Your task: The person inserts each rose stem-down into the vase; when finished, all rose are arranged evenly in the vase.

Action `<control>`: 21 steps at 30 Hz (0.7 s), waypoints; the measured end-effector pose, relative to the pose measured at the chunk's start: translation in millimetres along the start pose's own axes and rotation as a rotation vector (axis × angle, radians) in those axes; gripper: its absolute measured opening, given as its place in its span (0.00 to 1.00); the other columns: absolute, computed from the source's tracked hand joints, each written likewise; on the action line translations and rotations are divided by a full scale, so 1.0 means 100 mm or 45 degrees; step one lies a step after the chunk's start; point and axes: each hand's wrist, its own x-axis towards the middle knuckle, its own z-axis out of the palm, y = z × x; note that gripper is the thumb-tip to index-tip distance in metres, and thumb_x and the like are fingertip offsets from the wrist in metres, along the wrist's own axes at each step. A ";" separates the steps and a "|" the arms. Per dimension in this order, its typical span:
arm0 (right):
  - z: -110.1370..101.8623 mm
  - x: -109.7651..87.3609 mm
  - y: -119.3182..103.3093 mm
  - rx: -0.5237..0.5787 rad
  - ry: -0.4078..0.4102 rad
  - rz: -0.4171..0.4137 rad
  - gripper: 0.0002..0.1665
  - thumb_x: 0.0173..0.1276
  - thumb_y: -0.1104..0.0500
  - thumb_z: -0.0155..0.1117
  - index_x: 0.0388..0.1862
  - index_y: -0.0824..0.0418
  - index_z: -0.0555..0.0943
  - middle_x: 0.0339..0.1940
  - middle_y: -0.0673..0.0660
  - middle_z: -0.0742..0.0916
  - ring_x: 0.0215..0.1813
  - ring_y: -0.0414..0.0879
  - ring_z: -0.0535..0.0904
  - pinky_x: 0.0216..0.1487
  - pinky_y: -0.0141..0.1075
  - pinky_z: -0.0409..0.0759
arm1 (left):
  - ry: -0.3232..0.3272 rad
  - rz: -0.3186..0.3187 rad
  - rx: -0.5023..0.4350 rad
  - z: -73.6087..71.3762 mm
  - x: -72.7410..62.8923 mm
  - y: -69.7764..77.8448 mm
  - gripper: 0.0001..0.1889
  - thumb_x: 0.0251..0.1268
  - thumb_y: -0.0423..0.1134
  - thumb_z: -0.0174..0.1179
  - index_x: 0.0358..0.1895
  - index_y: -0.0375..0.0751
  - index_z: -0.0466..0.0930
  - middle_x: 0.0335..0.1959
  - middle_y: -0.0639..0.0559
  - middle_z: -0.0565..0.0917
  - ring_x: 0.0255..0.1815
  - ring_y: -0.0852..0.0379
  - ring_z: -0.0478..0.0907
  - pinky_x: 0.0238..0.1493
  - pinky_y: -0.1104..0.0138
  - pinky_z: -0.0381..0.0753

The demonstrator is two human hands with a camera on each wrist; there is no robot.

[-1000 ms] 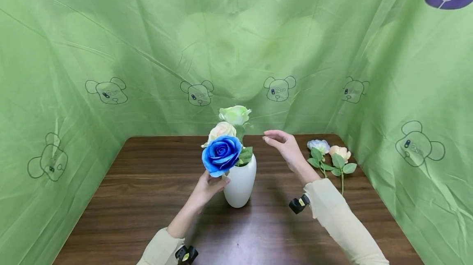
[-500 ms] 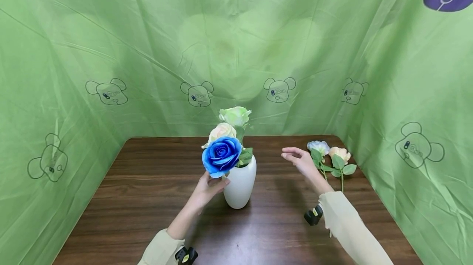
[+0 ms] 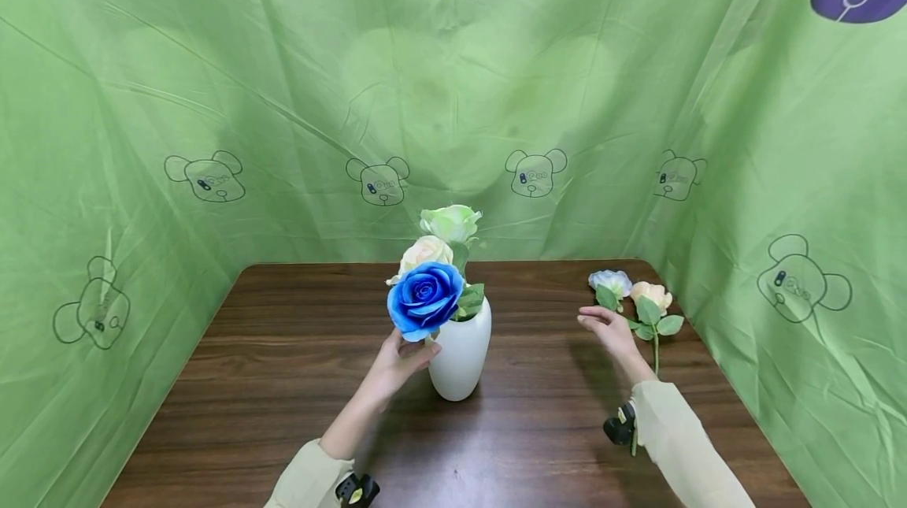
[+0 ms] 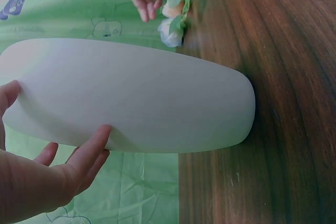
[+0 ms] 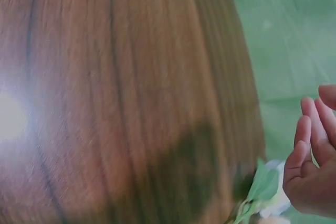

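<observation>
A white vase stands upright on the wooden table and holds a blue rose, a cream rose and a pale green rose. My left hand holds the vase's left side below the blue rose, thumb in front; the left wrist view shows its fingertips against the smooth white wall. My right hand hangs over the table's right part with loosely bent fingers and nothing in them. Just beyond it lie a light blue flower, its stem partly hidden by that hand, and a peach flower.
Green cloth with printed bear outlines surrounds the dark wooden table at the back and sides. Both loose flowers lie near the table's right edge. A black wrist camera sits at the right sleeve.
My right hand has moved from beside the vase to the right and downward, close to the loose flowers. My left hand, the vase and its roses have stayed put.
</observation>
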 end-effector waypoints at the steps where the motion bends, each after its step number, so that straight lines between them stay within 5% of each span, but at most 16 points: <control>1: -0.02 0.00 0.04 0.020 0.036 0.011 0.22 0.61 0.58 0.60 0.50 0.71 0.73 0.43 0.59 0.82 0.38 0.37 0.74 0.46 0.40 0.72 | -0.002 0.001 -0.005 0.00 0.00 0.00 0.24 0.57 0.34 0.59 0.57 0.39 0.62 0.50 0.41 0.72 0.54 0.43 0.67 0.48 0.52 0.71; 9: -0.15 0.06 0.46 -0.010 0.417 0.058 0.18 0.53 0.57 0.66 0.42 0.65 0.80 0.28 0.51 0.83 0.33 0.43 0.74 0.27 0.40 0.71 | 0.000 0.000 -0.009 0.00 0.00 0.00 0.25 0.57 0.34 0.59 0.58 0.40 0.61 0.50 0.42 0.72 0.54 0.43 0.66 0.47 0.52 0.71; 13: -0.19 0.01 0.48 -0.172 0.574 0.149 0.18 0.52 0.57 0.65 0.41 0.66 0.80 0.31 0.58 0.83 0.42 0.54 0.73 0.41 0.48 0.69 | 0.000 -0.003 0.005 0.00 0.00 0.00 0.25 0.57 0.35 0.60 0.57 0.39 0.61 0.50 0.41 0.72 0.54 0.43 0.67 0.47 0.52 0.71; 16: -0.22 -0.05 0.50 -0.271 0.581 0.212 0.20 0.54 0.57 0.63 0.43 0.67 0.78 0.36 0.63 0.82 0.45 0.59 0.71 0.44 0.45 0.68 | 0.003 -0.007 0.017 0.00 0.01 -0.01 0.26 0.56 0.35 0.60 0.57 0.38 0.62 0.50 0.40 0.72 0.54 0.43 0.67 0.47 0.53 0.72; 21: -0.25 -0.12 0.57 -0.298 0.476 0.311 0.22 0.56 0.57 0.62 0.48 0.68 0.75 0.40 0.64 0.81 0.42 0.57 0.71 0.36 0.42 0.70 | 0.000 -0.007 0.018 -0.01 0.00 0.00 0.26 0.56 0.35 0.60 0.57 0.38 0.61 0.51 0.39 0.71 0.54 0.42 0.67 0.47 0.53 0.72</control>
